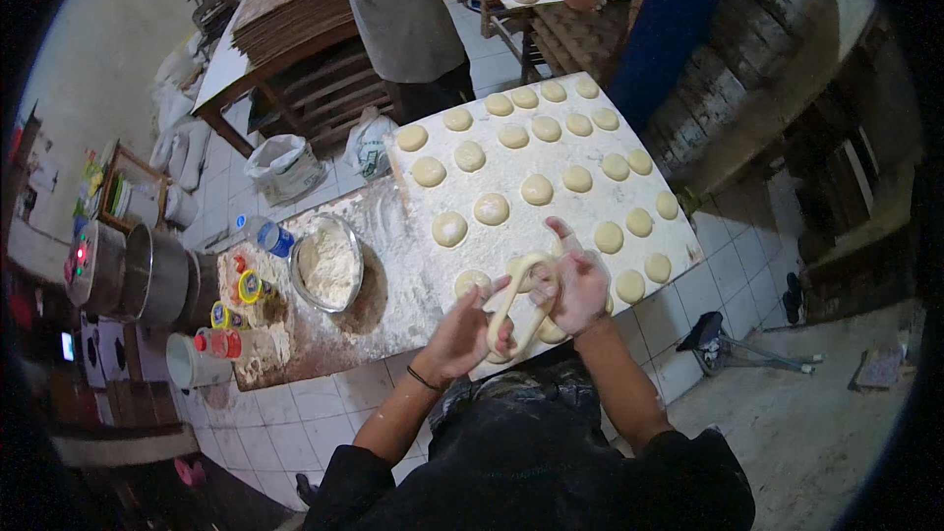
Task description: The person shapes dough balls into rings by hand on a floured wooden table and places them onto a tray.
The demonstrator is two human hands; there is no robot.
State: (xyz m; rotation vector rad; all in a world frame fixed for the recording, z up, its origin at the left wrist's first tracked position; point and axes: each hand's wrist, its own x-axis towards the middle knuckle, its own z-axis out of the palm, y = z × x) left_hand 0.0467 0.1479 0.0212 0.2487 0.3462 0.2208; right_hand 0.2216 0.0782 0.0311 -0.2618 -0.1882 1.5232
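In the head view, both my hands hold a stretched loop of pale dough (500, 319) over the floured board (580, 206). My left hand (463, 332) has its fingers curled on the lower-left part of the loop. My right hand (573, 287) is at the upper-right part, some fingers raised and spread, others on the dough. Beneath and around them, several flattened round dough pieces (492, 208) lie in loose rows on the board, some partly hidden by my hands.
A steel bowl of flour (329, 270), bottles (275, 236) and tubs (251, 287) stand to the left, beside steel pots (155, 280). Across the board, a co-worker (393, 25) reaches toward trays of dough rings. A blue post (677, 10) and folding stand (737, 344) are right.
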